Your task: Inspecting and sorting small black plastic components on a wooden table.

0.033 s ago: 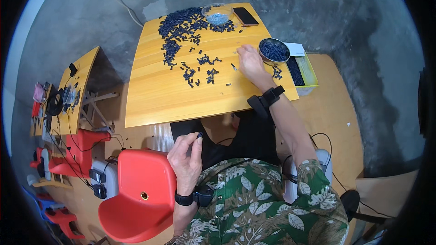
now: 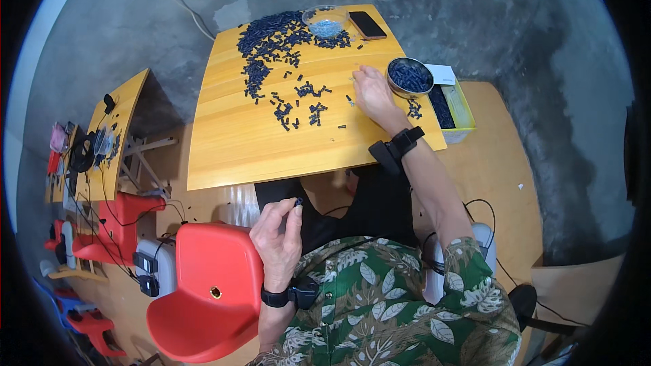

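Observation:
My left hand [image 2: 277,234] is raised in front of the table's near edge. Thumb and forefinger pinch a small dark blue cylindrical piece [image 2: 298,202]. Over on the table [image 2: 271,156], my right hand [image 2: 374,95] rests just left of a round metal bowl [image 2: 410,76] filled with similar dark pieces. Its fingers are curled together at the tabletop, and what they grip, if anything, is hidden. One loose piece [image 2: 350,100] lies beside that hand, and a few more [image 2: 413,110] sit below the bowl. Scattered small groups [image 2: 317,114] lie toward the middle of the table.
A large heap of dark pieces [image 2: 271,30] covers the far left, beside a clear bowl [image 2: 325,24] of light blue bits and a phone [image 2: 367,25]. Off the right edge stands a yellow box [image 2: 463,108] with a white card. A red chair [image 2: 210,285] is at my left.

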The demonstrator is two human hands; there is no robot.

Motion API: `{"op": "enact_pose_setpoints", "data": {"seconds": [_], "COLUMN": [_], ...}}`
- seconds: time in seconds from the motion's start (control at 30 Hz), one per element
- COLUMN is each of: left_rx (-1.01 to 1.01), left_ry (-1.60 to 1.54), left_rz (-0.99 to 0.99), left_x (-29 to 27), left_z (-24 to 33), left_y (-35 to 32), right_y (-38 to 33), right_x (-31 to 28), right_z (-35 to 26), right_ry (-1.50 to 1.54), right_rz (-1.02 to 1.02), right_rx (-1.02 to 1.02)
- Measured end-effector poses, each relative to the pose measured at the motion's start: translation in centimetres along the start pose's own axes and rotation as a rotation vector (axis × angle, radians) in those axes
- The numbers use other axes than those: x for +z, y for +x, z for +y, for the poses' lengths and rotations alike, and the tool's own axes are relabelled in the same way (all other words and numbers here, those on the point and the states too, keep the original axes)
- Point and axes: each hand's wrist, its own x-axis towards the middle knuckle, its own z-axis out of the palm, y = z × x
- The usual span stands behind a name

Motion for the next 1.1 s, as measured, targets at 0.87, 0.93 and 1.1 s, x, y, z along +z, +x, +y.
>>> {"op": "enact_pose_setpoints", "data": {"seconds": [0.87,0.93,1.1], "left_rx": [-0.009,-0.03,-0.049], "left_ry": [0.013,0.016,-0.001], "left_rz": [-0.016,-0.012,-0.028], "left_x": [-0.2,-0.3,0.0], "left_z": [-0.6,-0.7,-0.7], "left_y": [-0.1,-0.2,-0.3], "right_y": [6.1,5.8,2.9], "right_x": [1.0,1.4,2.3], "right_z": [0.7,0.9,0.4], "right_ry": [-0.154,-0.108,-0.155], "right_rz": [-0.378,-0.447,-0.375], "right_rx": [0.418,0.451,0.243]}}
